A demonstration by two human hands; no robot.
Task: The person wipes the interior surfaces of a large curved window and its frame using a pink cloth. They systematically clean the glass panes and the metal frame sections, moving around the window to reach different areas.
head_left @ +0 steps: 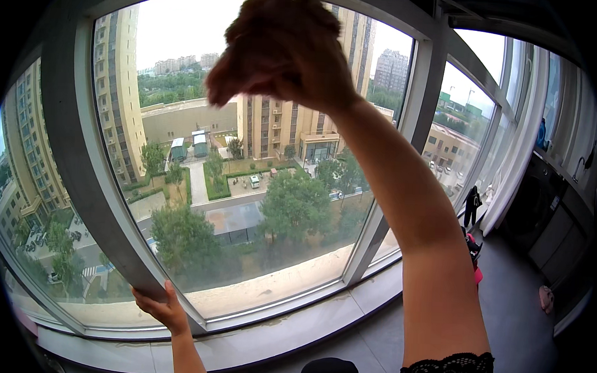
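My right hand (pixel 320 64) is raised high in front of the large window pane (pixel 242 251), its arm stretched up from the lower right. Its fingers are closed on what looks like a crumpled, dark reddish cloth (pixel 247 67); backlight and blur hide the detail. I cannot tell whether the cloth touches the glass. Low on the left, my left hand (pixel 163 308) grips the grey upright window frame (pixel 114 212), fingers on one side and thumb on the other.
A pale sill (pixel 292 329) runs below the window. At the right stand a white curtain (pixel 513 149) and a dark front-loading washing machine (pixel 534 197). A pink shoe-like item (pixel 545 299) lies on the grey floor (pixel 505 329). Buildings and trees show outside.
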